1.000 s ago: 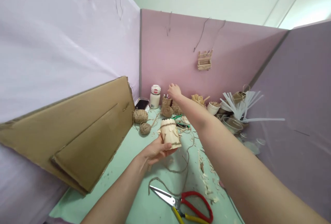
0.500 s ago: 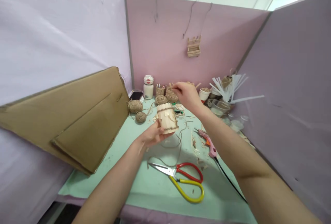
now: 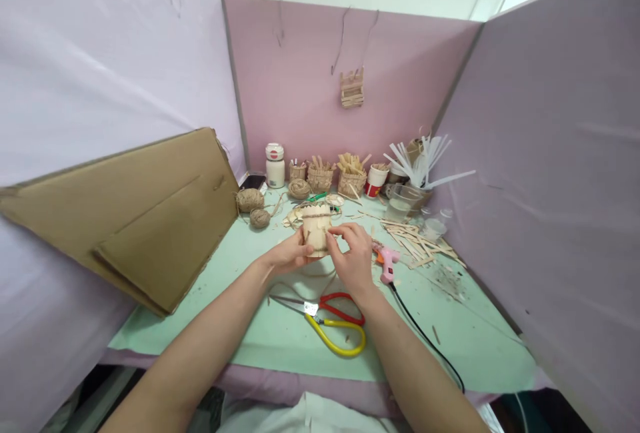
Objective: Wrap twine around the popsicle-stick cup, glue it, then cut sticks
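Above the middle of the table, my left hand [image 3: 290, 252] is wrapped round the lower left side of a small cup [image 3: 316, 223] made of pale wooden strips. Twine runs round the cup near its scalloped rim, and small pale pieces sit on its side. My right hand [image 3: 353, 253] is at the cup's right side, thumb and fingertips pinched together against its wall; whatever they pinch is too small to make out. Loose twine [image 3: 320, 274] hangs below the cup. Nearer to me lie scissors [image 3: 320, 316] with one red and one yellow handle, blades slightly apart.
A pink glue gun [image 3: 389, 263] with a black cord lies right of my right hand. Wooden strips [image 3: 415, 241] are scattered behind it. Twine balls [image 3: 250, 200], a white bottle [image 3: 275, 166] and stick-filled baskets [image 3: 352, 183] stand along the back. Cardboard [image 3: 150, 220] leans at left.
My right hand has come down and toward me from above the back of the table to the cup's side. The cup remains in my left hand. The camera view has shifted.
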Demonstrator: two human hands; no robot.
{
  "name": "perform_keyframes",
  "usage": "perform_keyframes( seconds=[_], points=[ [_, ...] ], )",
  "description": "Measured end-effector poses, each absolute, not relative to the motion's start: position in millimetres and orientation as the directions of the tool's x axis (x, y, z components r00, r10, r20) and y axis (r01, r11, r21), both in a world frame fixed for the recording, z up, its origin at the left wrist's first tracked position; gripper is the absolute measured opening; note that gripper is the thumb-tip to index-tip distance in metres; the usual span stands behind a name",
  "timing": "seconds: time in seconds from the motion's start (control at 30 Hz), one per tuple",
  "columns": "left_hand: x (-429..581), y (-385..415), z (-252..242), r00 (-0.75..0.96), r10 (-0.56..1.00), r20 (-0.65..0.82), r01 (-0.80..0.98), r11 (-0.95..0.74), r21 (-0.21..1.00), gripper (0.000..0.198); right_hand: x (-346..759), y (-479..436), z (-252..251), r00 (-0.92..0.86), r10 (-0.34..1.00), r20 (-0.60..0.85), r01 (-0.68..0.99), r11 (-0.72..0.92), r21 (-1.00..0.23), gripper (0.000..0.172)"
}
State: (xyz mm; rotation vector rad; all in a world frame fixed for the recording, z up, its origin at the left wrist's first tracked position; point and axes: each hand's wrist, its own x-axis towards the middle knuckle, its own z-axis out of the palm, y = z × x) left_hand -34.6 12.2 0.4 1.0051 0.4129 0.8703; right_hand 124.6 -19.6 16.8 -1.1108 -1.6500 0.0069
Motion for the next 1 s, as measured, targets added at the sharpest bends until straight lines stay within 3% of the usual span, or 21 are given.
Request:
perform_keyframes(
  seconds=[0.57,1.0],
  points=[
    [-25.4,9.2,-5.0,0.540,0.840,0.053,-0.366,0.178,0.913,0.105,126.7,-14.1,6.6,0.039,0.634,0.772,0.735,0.505,-0.453,0.009],
    [-31.4,13.1,-6.6,0.638,0.763,0.105,-0.468,0.275,0.840,0.077,130.5,-30.6,11.3,0.043,0.561,0.827,0.600,0.647,-0.470,0.019]
  ],
)
